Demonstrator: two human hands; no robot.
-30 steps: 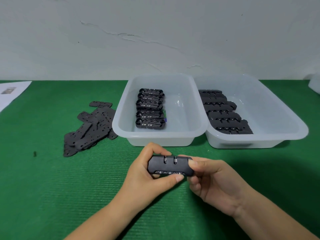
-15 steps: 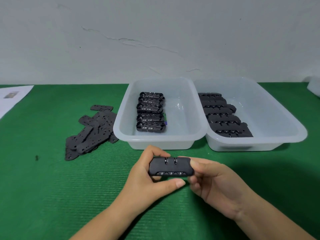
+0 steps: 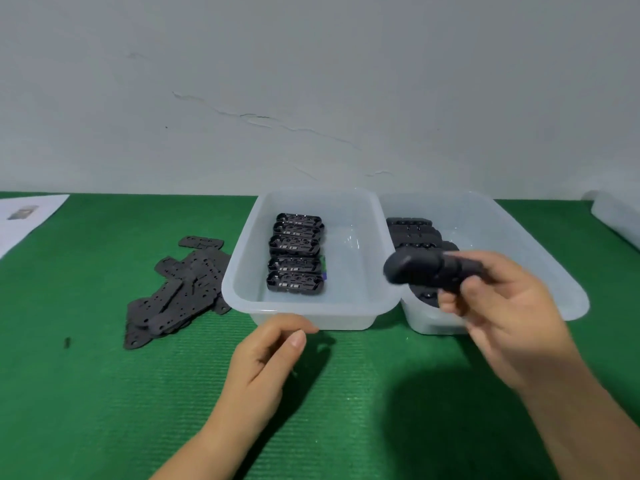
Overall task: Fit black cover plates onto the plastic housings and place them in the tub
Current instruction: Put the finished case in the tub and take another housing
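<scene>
The left hand [image 3: 263, 355] has let go and hangs loosely curled over the green table [image 3: 86, 393] — the right hand [image 3: 498, 306], grip clamped on the assembled housing [image 3: 426, 270], has carried it over the near rim of the right tub [image 3: 554, 271], above a row of finished units [image 3: 412, 233]. Left tub [image 3: 356, 306] holds five open housings [image 3: 294, 251]; cover plates [image 3: 176, 292] lie heaped beside it.
</scene>
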